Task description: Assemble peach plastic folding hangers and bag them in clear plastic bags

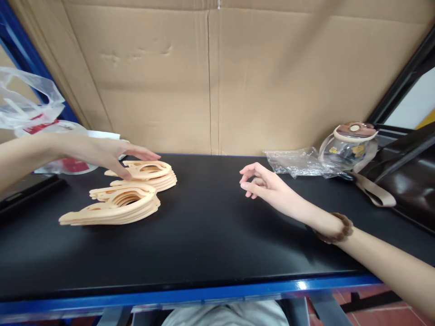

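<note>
Two stacks of beige clothes hangers lie on the left part of the black tabletop. The front stack [136, 212] has arched cut-outs and a long arm reaching to the left. Behind it, slightly to the right, is the back stack [166, 179]. My left hand [112, 154] is over the back stack's left end, thumb and fingers apart, with the thumb at the top hanger; whether it touches cannot be told. Well to the right of both stacks, my right hand [261, 183] hovers over the table with loosely curled fingers and nothing in them.
Cardboard [163, 81] stands along the table's back. A clear plastic wrapper [295, 162], a round clear bottle [351, 147] with a strap and a dark bag [404, 167] are at the right. A plastic bag [30, 106] is at the left. A blue edge [204, 294] runs along the front.
</note>
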Tool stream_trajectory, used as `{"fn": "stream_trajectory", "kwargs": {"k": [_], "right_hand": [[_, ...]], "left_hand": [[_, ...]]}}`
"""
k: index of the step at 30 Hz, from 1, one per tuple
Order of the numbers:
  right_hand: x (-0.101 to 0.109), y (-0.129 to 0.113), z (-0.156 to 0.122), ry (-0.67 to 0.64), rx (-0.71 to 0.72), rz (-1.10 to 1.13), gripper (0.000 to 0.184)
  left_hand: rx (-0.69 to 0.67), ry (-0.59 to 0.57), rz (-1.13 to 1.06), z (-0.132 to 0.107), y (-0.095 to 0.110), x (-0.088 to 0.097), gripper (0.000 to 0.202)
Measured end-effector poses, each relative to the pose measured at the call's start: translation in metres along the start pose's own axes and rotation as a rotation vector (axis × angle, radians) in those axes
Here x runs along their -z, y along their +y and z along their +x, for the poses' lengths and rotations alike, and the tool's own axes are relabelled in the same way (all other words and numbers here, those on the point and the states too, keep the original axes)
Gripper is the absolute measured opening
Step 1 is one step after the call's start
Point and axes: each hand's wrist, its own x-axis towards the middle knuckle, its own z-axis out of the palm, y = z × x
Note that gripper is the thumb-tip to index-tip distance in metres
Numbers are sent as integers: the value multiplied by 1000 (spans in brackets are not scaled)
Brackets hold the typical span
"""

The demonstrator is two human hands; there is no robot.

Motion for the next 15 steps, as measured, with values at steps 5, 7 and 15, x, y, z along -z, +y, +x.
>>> {"fn": "stream_trajectory", "kwargs": {"k": [5, 7, 15], "right_hand": [[8, 0, 4, -16, 2, -135, 29], [22, 1, 9, -5, 6, -339, 30], [116, 35, 18, -121, -210, -1506, 49]], "left_hand": [[-81, 32, -8, -4, -9, -9, 68], [-56, 33, -23, -6, -8, -4, 73], [62, 369, -129, -19, 87, -4, 81]]}}
